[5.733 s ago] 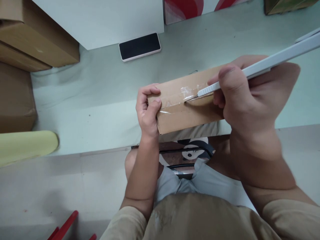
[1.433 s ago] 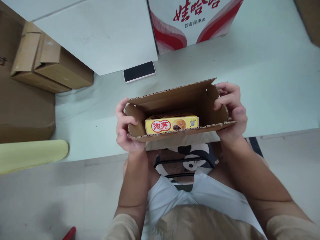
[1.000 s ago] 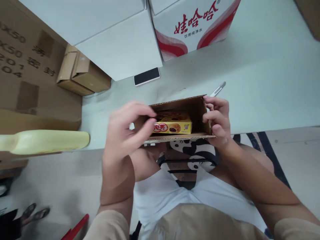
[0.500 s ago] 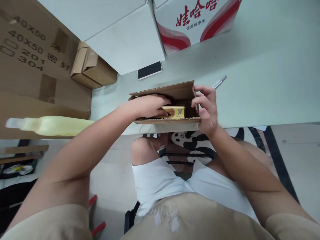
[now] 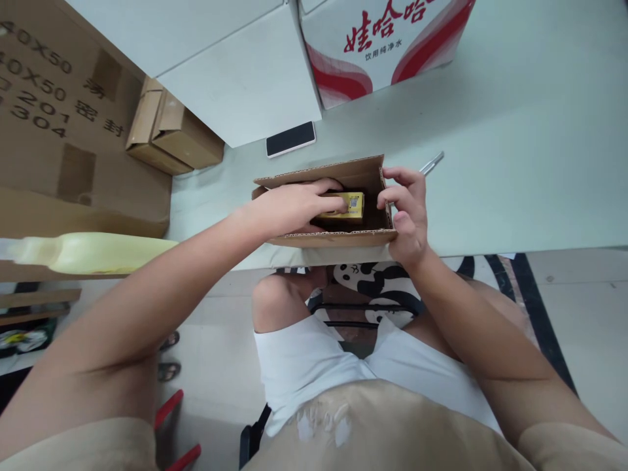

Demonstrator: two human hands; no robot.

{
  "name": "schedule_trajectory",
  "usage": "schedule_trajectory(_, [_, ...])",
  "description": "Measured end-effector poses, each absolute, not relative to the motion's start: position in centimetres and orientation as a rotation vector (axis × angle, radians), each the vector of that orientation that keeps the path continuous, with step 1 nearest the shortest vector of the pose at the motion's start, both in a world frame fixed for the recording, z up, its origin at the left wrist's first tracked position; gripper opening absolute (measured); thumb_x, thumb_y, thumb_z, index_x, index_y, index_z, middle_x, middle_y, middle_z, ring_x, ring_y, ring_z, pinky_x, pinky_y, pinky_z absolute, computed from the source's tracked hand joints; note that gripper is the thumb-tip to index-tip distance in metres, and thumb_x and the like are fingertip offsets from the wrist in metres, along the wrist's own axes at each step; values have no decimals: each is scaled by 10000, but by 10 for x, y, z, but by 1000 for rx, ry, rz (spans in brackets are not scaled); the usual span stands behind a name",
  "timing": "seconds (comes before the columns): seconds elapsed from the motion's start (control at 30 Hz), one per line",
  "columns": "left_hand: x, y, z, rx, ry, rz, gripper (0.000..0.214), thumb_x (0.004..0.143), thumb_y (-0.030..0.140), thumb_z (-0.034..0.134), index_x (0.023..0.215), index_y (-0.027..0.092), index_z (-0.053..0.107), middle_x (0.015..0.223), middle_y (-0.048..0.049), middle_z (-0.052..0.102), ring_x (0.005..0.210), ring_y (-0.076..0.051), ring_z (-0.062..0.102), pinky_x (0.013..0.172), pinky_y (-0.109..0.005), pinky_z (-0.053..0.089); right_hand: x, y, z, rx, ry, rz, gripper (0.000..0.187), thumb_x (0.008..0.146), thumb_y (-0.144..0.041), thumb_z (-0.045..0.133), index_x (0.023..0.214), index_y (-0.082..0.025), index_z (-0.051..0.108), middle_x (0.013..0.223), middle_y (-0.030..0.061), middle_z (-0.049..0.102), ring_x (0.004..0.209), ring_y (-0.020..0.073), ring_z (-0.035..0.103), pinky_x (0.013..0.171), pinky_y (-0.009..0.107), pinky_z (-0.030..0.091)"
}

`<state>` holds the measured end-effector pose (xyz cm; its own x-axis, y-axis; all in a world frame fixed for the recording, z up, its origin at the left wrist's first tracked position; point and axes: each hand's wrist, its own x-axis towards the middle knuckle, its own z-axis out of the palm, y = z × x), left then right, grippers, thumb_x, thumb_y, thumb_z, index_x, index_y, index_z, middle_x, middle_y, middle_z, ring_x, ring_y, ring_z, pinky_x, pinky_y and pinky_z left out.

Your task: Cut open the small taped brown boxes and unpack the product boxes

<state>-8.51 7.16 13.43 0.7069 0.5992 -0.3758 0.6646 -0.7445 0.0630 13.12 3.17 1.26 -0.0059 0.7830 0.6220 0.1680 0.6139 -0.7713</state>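
Observation:
An open cardboard box point(image 5: 338, 241) rests at the near edge of the table, its top facing me. Inside it lies a small yellow box point(image 5: 354, 205) with a printed code on its upper face. My left hand point(image 5: 304, 204) reaches in from the left, fingers closed over the yellow box, one finger lying along its top; the box's left end is hidden beneath the hand. With curled fingers and thumb, my right hand point(image 5: 407, 212) grips the right wall of the cardboard box.
Behind the cardboard box lie a dark-screened phone point(image 5: 291, 139) and a slim metallic tool point(image 5: 432, 163). White cartons point(image 5: 245, 85) and a red-and-white carton point(image 5: 383, 59) stand farther back. Left are brown cartons point(image 5: 191, 140) and a pale yellow bottle point(image 5: 98, 252).
The yellow box has moved from beside the near wall toward the far wall, with my left hand on it. My right hand keeps its grip on the cardboard box.

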Motion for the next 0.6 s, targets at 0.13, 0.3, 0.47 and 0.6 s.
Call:
schedule_trajectory(0.13, [-85,72,136,2682,1098,-438,368,881,182,570,1237,262,610,1176,-74,682,971,-237,670,680,-287,411,131,32,13,-864,-1534,577,593,980,-678,262,817,-197,569,1257,108,514,1286,283,538,1180,531,419])
schedule_trajectory(0.3, [-86,70,149,2639,1107,-140,292,846,190,614,1134,239,621,1062,-40,703,850,-190,649,696,-287,425,133,33,13,-816,-1512,569,496,1002,-583,317,853,-203,599,1204,100,533,1258,263,549,1179,516,420])
schedule_trajectory(0.47, [-89,62,184,2694,1095,143,191,817,221,685,1000,203,633,1025,-42,717,701,-128,585,676,-292,455,136,34,11,-839,-1462,575,469,997,-577,339,911,-215,624,1217,96,541,1227,256,555,1145,509,457])
schedule_trajectory(0.6, [-105,55,211,2744,1052,498,265,771,317,777,950,183,638,1103,-66,731,755,-118,612,708,-313,495,136,34,11,-828,-1464,552,435,1007,-543,347,906,-218,619,1198,92,538,1243,249,548,1189,507,411])
